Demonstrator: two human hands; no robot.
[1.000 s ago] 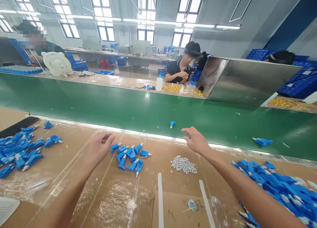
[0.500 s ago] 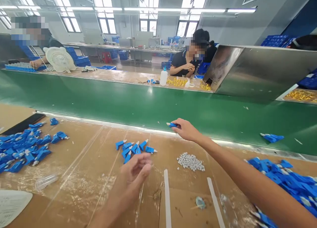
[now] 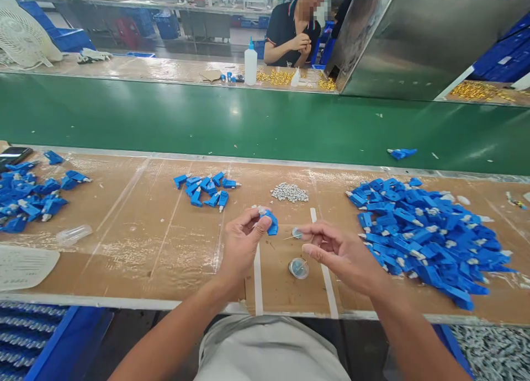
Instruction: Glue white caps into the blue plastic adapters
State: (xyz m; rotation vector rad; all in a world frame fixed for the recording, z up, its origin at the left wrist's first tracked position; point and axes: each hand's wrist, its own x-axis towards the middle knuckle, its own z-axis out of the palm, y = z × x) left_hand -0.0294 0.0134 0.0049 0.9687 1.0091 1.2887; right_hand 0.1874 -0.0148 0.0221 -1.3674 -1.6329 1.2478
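Round dish (image 3: 298, 268): on bench (image 3: 190, 248), between forearms. Right hand (image 3: 342, 251): half-curled; grip unclear, fingertips by thin stick (image 3: 289, 237). Left hand (image 3: 242, 245): thumb and fingers pinching blue plastic piece (image 3: 272, 225). Grey pellets (image 3: 289, 192): heaped beyond hands. Green belt (image 3: 248, 124): farther.

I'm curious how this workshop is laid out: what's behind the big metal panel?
Past its right edge, blue crates and small gold-coloured pieces can be seen. Whatever stands directly behind the metal panel is covered, so I can't tell what it is.
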